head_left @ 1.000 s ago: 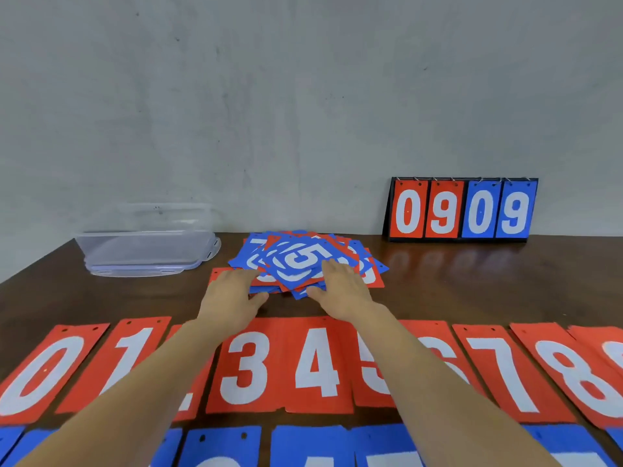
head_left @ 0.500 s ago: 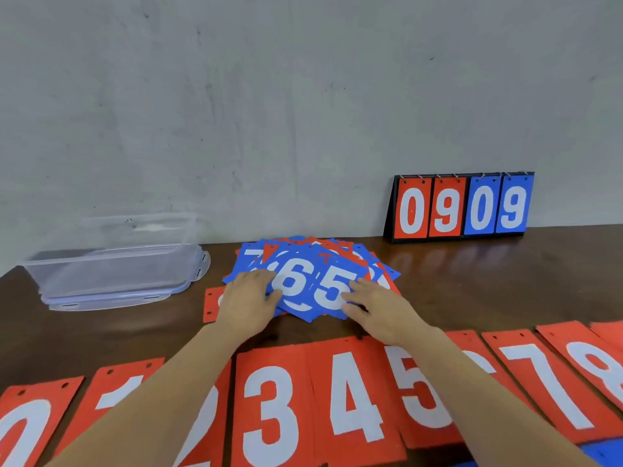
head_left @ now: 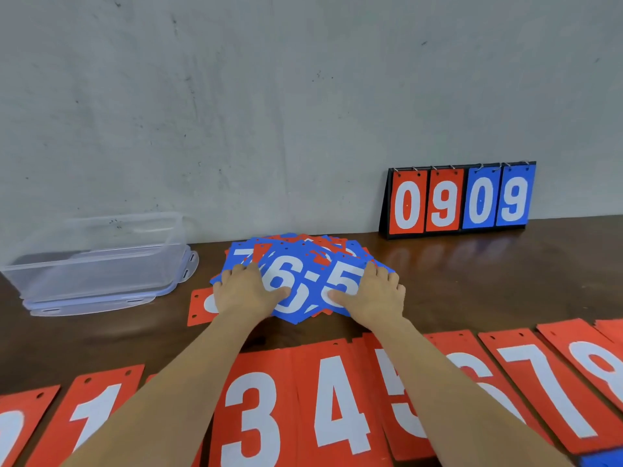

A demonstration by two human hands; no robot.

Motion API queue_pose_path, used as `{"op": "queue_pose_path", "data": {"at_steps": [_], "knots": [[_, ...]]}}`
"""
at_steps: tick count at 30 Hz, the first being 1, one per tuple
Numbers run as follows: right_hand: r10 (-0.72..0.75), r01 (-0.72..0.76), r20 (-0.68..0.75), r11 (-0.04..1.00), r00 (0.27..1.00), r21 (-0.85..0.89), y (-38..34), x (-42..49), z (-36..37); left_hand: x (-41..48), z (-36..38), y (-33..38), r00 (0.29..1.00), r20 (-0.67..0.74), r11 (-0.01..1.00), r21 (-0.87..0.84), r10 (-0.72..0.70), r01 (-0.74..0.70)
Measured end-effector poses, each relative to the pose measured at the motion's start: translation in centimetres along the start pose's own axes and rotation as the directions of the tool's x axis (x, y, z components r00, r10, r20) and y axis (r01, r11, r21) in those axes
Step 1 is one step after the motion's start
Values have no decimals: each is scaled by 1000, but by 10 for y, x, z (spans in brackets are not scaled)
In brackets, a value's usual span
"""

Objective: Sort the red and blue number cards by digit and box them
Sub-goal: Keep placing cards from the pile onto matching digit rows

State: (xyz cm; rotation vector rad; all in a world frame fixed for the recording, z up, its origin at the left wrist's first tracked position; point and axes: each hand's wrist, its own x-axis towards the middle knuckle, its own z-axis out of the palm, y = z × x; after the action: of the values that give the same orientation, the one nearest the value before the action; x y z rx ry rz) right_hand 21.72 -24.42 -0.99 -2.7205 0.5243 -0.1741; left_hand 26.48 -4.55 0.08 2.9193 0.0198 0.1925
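In the head view, we see the left hand point(head_left: 246, 293) and the right hand point(head_left: 372, 296) lying flat with relaxed fingers on the mixed pile of cards point(head_left: 303, 259) in the middle of the table point(head_left: 478, 281). The thumbs are on the blue 6 point(head_left: 286, 306) and the blue 5 point(head_left: 347, 281), and nothing is gripped. We think the loose cards can slide apart under this pressure. The forearms hang over the red row point(head_left: 333, 399) and may push it out of order. The box point(head_left: 97, 261) stands well apart at the left.

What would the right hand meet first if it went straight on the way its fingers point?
The right hand rests on the blue 5 card; straight on, it would likely meet the rest of the card pile first, then the grey wall. Depth there is unclear.
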Motion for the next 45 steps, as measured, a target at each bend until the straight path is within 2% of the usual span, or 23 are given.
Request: {"op": "queue_pose_path", "data": {"at_steps": [6, 10, 12, 14, 16, 20, 22, 25, 28, 31, 32, 33, 34, 36, 38, 41, 45], "knots": [[96, -94, -1, 978, 995, 187, 6, 21, -9, 6, -5, -3, 1000, -8, 995, -98, -14, 13], [136, -114, -51, 944, 989, 309, 17, 20, -13, 1, -7, -1, 988, -152, 967, -253, -20, -19], [191, -136, -90, 896, 977, 422, 22, 16, -19, 0, -10, -3, 977, -206, 924, -382, -52, -31], [244, -131, -121, 805, 962, 579, 25, 11, -27, -3, -17, -3, 975, -186, 815, -580, -124, -7], [268, -100, -109, 659, 957, 746, 23, 5, -37, -8, -28, 2, 970, -114, 663, -747, -216, 60], [211, -99, 29, 330, 977, 939, 5, -20, -55, -23, -39, 11, 957, 49, 454, -872, -287, 181], [156, -130, 96, 228, 983, 965, -5, -36, -60, -38, -40, 17, 950, 127, 319, -922, -285, 219], [70, -148, 136, 208, 988, 967, -15, -58, -65, -60, -44, 29, 939, 234, 204, -936, -252, 288], [58, -149, 140, 241, 989, 959, -19, -75, -69, -82, -54, 42, 932, 320, 192, -917, -172, 350], [53, -120, 110, 250, 992, 961, -14, -89, -75, -104, -58, 50, 924, 357, 65, -928, -138, 368], [43, -103, 95, 264, 995, 959, -11, -93, -77, -113, -62, 52, 932, 342, 51, -935, -121, 350], [25, -81, 77, 292, 997, 953, -8, -97, -80, -121, -64, 54, 944, 309, 54, -947, -114, 317], [5, -58, 60, 327, 998, 943, -5, -102, -82, -128, -65, 55, 962, 249, 131, -956, -109, 262], [-30, -24, 39, 395, 999, 918, 2, -109, -84, -141, -66, 56, 992, 77, 358, -927, -104, 110], [-39, -18, 38, 422, 999, 907, 10, -116, -85, -153, -63, 57, 995, -19, 478, -878, -94, 28], [-34, 3, 12, 413, 999, 911, 27, -125, -86, -174, -62, 62, 995, -50, 506, -863, -84, -1], [-3, 11, -10, 390, 1000, 921, 52, -141, -91, -198, -63, 69, 994, 31, 509, -857, -106, 81]]}}
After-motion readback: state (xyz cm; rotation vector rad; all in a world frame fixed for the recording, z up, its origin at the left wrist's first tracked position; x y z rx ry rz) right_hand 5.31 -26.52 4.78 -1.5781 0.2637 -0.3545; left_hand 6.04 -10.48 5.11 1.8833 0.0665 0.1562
